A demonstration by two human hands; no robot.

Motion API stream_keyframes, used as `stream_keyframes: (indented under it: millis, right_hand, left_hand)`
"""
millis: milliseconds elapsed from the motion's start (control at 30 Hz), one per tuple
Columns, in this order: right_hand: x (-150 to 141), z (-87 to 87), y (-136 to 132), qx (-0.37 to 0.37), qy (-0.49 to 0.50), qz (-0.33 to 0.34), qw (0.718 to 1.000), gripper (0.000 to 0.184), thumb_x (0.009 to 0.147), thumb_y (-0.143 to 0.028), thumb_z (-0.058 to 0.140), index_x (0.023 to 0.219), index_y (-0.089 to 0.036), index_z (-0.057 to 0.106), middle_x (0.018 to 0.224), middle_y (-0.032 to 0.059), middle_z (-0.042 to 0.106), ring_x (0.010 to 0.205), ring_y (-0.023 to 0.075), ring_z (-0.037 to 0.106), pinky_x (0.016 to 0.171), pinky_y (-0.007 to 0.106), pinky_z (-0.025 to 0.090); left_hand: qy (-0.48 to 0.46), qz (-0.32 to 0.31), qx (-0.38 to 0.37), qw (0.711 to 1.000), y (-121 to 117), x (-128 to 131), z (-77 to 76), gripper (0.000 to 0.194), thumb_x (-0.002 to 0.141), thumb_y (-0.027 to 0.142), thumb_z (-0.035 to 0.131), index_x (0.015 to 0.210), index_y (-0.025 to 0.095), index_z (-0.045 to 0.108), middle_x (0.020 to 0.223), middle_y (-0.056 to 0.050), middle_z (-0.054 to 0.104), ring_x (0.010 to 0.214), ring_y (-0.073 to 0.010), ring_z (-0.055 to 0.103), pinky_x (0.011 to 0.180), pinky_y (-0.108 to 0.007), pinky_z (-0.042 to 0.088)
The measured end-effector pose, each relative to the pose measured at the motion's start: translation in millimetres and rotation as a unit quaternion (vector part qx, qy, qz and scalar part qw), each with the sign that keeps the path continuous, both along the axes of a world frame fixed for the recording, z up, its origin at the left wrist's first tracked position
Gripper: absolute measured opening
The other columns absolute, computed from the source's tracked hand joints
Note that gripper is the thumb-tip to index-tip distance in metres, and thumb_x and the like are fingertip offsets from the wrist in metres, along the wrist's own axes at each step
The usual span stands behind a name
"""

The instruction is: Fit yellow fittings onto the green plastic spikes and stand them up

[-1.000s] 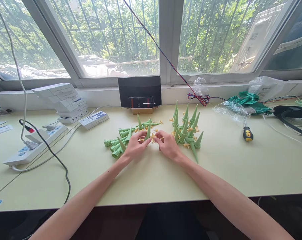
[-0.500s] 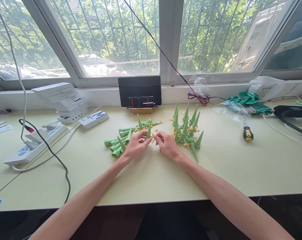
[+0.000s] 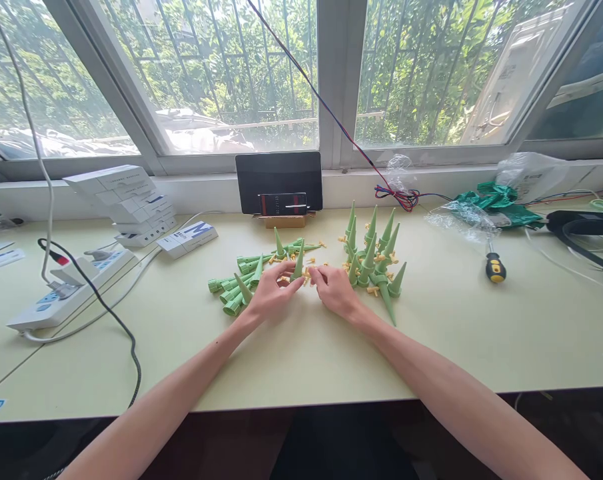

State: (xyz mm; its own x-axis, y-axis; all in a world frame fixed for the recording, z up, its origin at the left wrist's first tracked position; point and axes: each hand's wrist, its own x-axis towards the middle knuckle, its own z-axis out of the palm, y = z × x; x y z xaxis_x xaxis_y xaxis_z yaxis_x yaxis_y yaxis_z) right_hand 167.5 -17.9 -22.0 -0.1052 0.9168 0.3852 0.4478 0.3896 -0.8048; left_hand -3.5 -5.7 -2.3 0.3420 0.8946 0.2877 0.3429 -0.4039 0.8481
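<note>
My left hand point(image 3: 274, 288) is closed round the base of a green plastic plant-watering spike point(image 3: 298, 260), which points upward. Close on its right, my right hand point(image 3: 332, 285) has thumb and fingers pinched together by small yellow valve pieces point(image 3: 308, 272); what sits between its fingertips is too small to make out. Several more green spikes point(image 3: 236, 293) lie or stand to the left of my left hand. Beyond my right hand stands a group of green spikes point(image 3: 368, 263) with yellow valves fitted, one of them lying point toward me.
A tablet point(image 3: 278, 175) with a phone point(image 3: 282, 204) before it leans at the window. Left are stacked white boxes point(image 3: 131, 200) and a power strip point(image 3: 76, 287) with cables. A screwdriver point(image 3: 496, 267), crumpled plastic point(image 3: 464, 220) and a black headset point(image 3: 581, 230) lie right.
The spike in my left hand has shifted very slightly to the right. My right hand's fingertips have drawn in a little; the rest looks the same.
</note>
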Motion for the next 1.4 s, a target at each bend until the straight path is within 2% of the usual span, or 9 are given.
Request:
stream_keyframes:
  millis: [300, 633, 1100, 1267, 1400]
  right_hand:
    - [-0.9, 2.9, -0.6, -0.007, 0.012, 0.008, 1.000, 0.053, 0.098, -0.049, 0.034, 0.061, -0.019, 0.055, 0.059, 0.0016, 0.057, 0.057, 0.0135, 0.052, 0.060, 0.025, 0.034]
    - [-2.2, -1.7, 0.1, -0.011, 0.012, 0.013, 1.000, 0.050, 0.089, -0.056, 0.049, 0.057, -0.018, 0.049, 0.051, -0.0024, 0.047, 0.050, 0.0100, 0.038, 0.052, 0.024, 0.030]
    - [-1.3, 3.4, -2.0, -0.046, 0.021, 0.025, 0.998, 0.065, 0.094, -0.059, 0.035, 0.045, -0.019, 0.048, 0.042, -0.0022, 0.040, 0.044, 0.0107, 0.040, 0.054, 0.026, 0.031]
    - [-0.8, 4.1, -2.7, -0.067, 0.021, 0.019, 0.997, 0.070, 0.095, -0.063, 0.031, 0.043, -0.020, 0.049, 0.041, -0.0008, 0.042, 0.045, 0.0122, 0.044, 0.056, 0.026, 0.034]
    - [-0.7, 3.6, -2.5, -0.074, 0.011, 0.013, 0.997, 0.072, 0.095, -0.064, 0.027, 0.044, -0.019, 0.052, 0.044, 0.0004, 0.046, 0.048, 0.0131, 0.048, 0.058, 0.026, 0.035]
  left_hand:
    - [0.002, 0.000, 0.003, 1.000, -0.1, 0.1, -1.1, 0.030, 0.082, 0.039, 0.063, 0.105, 0.021, 0.068, 0.104, -0.007, 0.069, 0.096, -0.0226, 0.065, 0.071, -0.032, 0.057]
    - [-0.002, -0.003, -0.003, 1.000, 1.5, -1.2, -4.0, 0.032, 0.083, 0.042, 0.063, 0.108, 0.022, 0.067, 0.109, -0.007, 0.068, 0.097, -0.0240, 0.064, 0.071, -0.034, 0.057]
    - [-0.010, -0.021, -0.008, 1.000, 0.5, -0.4, -3.9, 0.032, 0.083, 0.039, 0.063, 0.110, 0.022, 0.067, 0.110, -0.007, 0.067, 0.098, -0.0232, 0.063, 0.070, -0.032, 0.056]
    - [-0.016, -0.030, -0.014, 0.999, -0.9, 0.8, -4.1, 0.033, 0.084, 0.040, 0.063, 0.112, 0.023, 0.066, 0.110, -0.007, 0.067, 0.098, -0.0232, 0.063, 0.069, -0.031, 0.056]
    - [-0.023, -0.009, -0.021, 0.999, -0.8, 0.9, -3.4, 0.033, 0.083, 0.040, 0.063, 0.111, 0.022, 0.067, 0.105, -0.007, 0.067, 0.094, -0.0226, 0.063, 0.067, -0.032, 0.057]
